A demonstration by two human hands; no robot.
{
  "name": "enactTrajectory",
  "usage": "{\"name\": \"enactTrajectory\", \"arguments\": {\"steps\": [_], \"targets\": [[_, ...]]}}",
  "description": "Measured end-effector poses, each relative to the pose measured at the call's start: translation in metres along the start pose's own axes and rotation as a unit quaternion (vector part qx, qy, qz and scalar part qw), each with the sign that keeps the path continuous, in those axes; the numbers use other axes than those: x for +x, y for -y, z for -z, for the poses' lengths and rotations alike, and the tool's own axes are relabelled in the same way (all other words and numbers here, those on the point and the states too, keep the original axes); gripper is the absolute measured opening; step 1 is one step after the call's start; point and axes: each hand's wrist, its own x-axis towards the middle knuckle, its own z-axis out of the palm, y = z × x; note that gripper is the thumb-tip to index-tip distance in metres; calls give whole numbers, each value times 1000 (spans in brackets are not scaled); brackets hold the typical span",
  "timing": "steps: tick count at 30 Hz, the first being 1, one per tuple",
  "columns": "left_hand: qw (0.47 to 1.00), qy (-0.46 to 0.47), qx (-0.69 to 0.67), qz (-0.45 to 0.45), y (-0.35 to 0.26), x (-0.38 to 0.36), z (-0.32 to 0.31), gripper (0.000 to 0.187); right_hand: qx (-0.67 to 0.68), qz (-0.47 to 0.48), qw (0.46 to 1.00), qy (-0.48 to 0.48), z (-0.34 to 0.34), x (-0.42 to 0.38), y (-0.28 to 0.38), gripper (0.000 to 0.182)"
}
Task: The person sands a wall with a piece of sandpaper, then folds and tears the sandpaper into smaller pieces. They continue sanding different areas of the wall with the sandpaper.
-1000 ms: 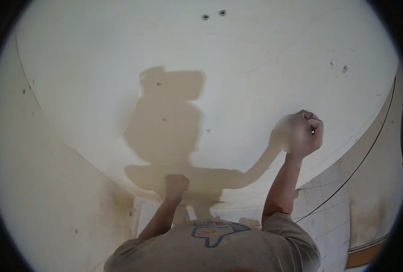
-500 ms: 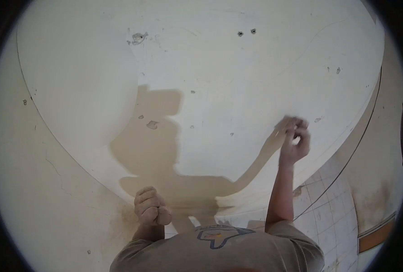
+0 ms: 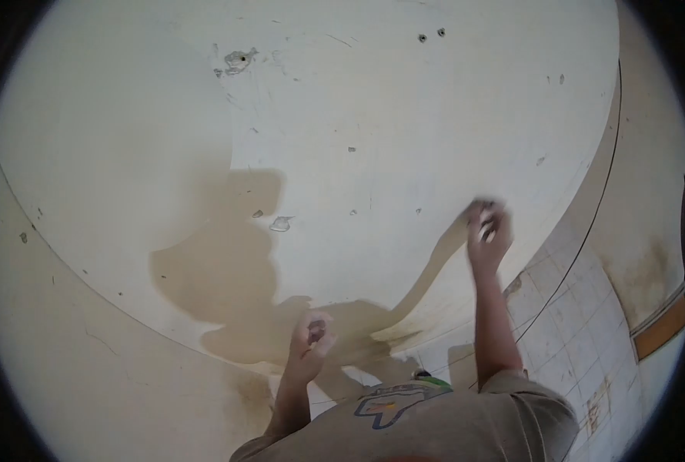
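Note:
My right hand (image 3: 489,235) is raised to the pale wall (image 3: 404,115), its fingers curled and blurred by motion. The fingertips meet their own shadow at the wall's surface; whatever they pinch, if anything, is too small or smeared to make out. Lower down, my left hand (image 3: 314,339) is held in front of my body with its fingers curled inward and a dark hollow between them. What it holds, if anything, cannot be seen. Chipped plaster patches (image 3: 281,223) and a larger broken spot with a hole (image 3: 240,60) mark the wall.
Two drilled holes (image 3: 432,35) show high on the wall. A dark cable (image 3: 589,231) runs down on the right. White floor tiles (image 3: 566,323) lie below, near an orange-brown panel (image 3: 660,326). My shadow (image 3: 227,269) falls across the wall.
My left hand has moved right and loosened from a tight fist into a looser curl. The right hand has shifted slightly left along the wall. My view has turned and tilted somewhat.

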Motion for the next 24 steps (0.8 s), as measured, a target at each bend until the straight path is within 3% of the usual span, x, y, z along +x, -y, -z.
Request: {"name": "enactTrajectory", "arguments": {"steps": [3, 6, 8, 9, 10, 12, 13, 16, 17, 18, 22, 24], "targets": [[996, 85, -26, 20, 12, 2, -4, 16, 59, 1, 992, -109, 0, 84, 20, 13], [988, 134, 56, 49, 13, 6, -16, 11, 89, -63, 992, -57, -1, 101, 46, 14], [987, 151, 22, 53, 17, 6, -25, 11, 52, -3, 998, -29, -9, 73, 45, 18], [986, 159, 3, 52, 21, 6, -30, 12, 102, 6, 995, 4, -14, 45, 39, 17], [984, 170, 1, 47, 31, 6, -33, 13, 131, -31, 990, 30, -20, 15, 42, 16], [979, 198, 0, 49, 54, 7, -36, 20, 135, -17, 987, 87, -22, -53, 24, 15], [985, 163, -20, 57, 51, 7, -41, 26, 147, -28, 981, 122, -20, -76, 15, 14], [993, 80, -58, 63, 43, 12, -53, 46, 122, -104, 983, 92, -4, -67, -15, 12], [994, 72, -63, 56, 44, 18, -50, 52, 71, -61, 995, 47, -2, -48, -30, 10], [994, 63, -70, 48, 43, 22, -50, 58, 80, -81, 993, 18, 5, -20, -35, 8], [996, 49, -60, 41, 29, 40, -69, 60, 40, -85, 985, -143, 17, 78, -79, 10], [994, 9, -104, 20, 26, 45, -87, 61, 146, -131, 966, -169, 13, 94, -89, 8]]}}
